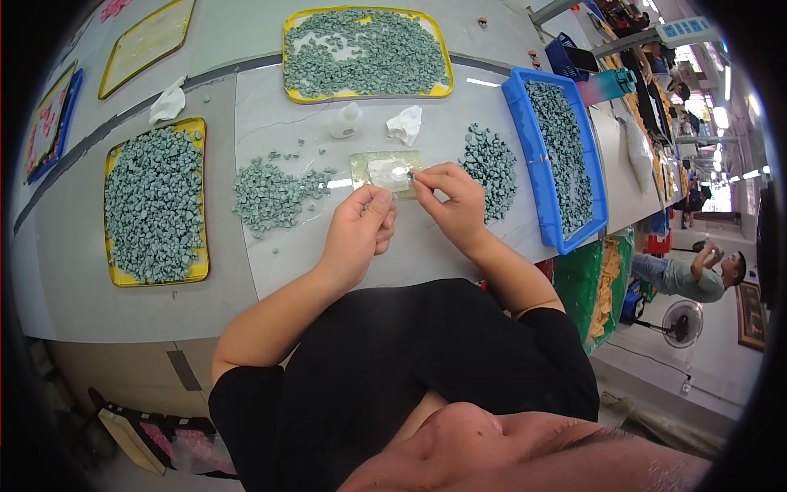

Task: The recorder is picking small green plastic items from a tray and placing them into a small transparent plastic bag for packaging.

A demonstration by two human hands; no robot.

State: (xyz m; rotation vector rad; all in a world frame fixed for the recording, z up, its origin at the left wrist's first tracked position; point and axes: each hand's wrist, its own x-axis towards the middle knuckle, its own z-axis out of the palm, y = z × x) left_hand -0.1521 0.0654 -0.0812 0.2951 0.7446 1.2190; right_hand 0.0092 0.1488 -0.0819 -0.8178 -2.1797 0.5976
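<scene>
A small grey-green piece (pixel 412 174) sits pinched in my right hand (pixel 449 201) fingertips, over the pale pad (pixel 385 172) at twelve o'clock. My left hand (pixel 361 230) rests at seven o'clock of it, fingers curled together; whether they grip anything, I cannot tell. Loose piles (pixel 275 193) lie at nine and three.

Grey table (pixel 328 271) with trays (pixel 156 205), green piles (pixel 275 195)

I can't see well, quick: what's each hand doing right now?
Left hand: fingers curled shut; whether it holds anything cannot be told.
Right hand: pinched shut on a small green piece.
</scene>
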